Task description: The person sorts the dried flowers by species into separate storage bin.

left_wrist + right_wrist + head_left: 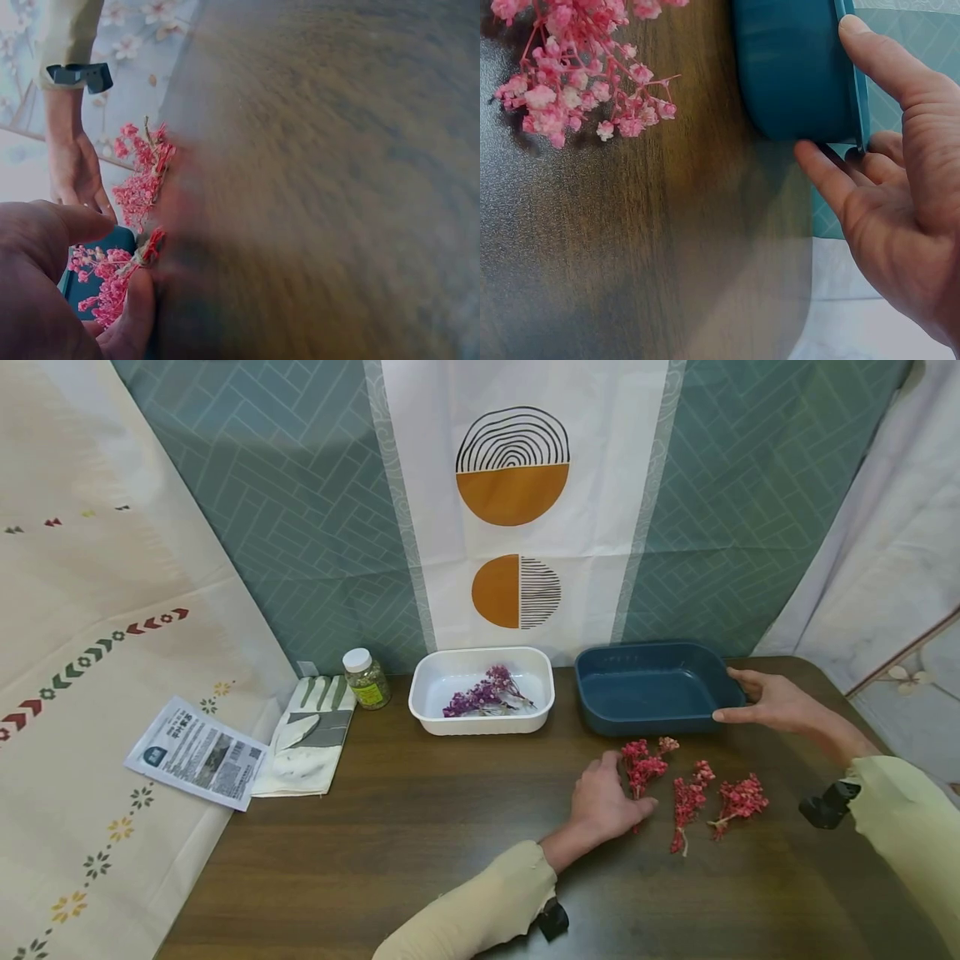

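Apparently within easy reach, the leftmost pink sprig (641, 766) lay before the blue dish (645, 692), the left hand (603, 799) spread around it, thumb and fingers parted, while the right hand (777, 702) gripped the dish's end, seemingly steadying it; purple flowers (486, 695) lay in the white dish (480, 725)

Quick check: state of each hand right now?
Left hand: open, thumb and fingers apart around the leftmost red flower bunch.
Right hand: holding the blue dish by its right end.
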The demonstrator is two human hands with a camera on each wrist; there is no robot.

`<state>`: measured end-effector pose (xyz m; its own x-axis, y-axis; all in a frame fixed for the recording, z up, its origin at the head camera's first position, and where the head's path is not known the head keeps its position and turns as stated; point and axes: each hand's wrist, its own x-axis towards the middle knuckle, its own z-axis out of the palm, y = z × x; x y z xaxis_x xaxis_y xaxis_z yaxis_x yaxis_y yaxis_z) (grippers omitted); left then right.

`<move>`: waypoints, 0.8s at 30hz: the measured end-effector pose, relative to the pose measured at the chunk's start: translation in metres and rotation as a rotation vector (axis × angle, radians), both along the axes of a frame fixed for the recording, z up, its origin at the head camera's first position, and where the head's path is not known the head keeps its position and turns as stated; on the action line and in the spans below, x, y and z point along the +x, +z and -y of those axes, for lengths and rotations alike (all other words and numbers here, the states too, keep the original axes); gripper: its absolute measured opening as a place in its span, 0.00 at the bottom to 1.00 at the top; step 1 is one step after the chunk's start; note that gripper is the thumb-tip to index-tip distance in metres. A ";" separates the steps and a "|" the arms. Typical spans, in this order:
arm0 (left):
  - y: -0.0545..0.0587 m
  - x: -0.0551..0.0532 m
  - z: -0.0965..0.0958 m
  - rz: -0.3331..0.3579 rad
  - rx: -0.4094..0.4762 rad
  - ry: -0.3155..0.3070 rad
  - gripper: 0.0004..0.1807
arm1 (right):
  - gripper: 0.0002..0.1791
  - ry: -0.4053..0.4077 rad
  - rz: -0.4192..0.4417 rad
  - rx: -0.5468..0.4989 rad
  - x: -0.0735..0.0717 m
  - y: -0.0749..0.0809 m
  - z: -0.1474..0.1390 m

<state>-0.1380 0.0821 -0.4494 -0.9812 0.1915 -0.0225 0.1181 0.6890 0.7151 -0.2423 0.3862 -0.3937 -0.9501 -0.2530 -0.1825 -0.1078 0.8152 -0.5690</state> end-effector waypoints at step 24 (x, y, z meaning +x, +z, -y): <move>-0.009 0.001 -0.010 -0.073 -0.129 0.035 0.40 | 0.59 -0.014 0.011 -0.016 -0.001 -0.003 -0.001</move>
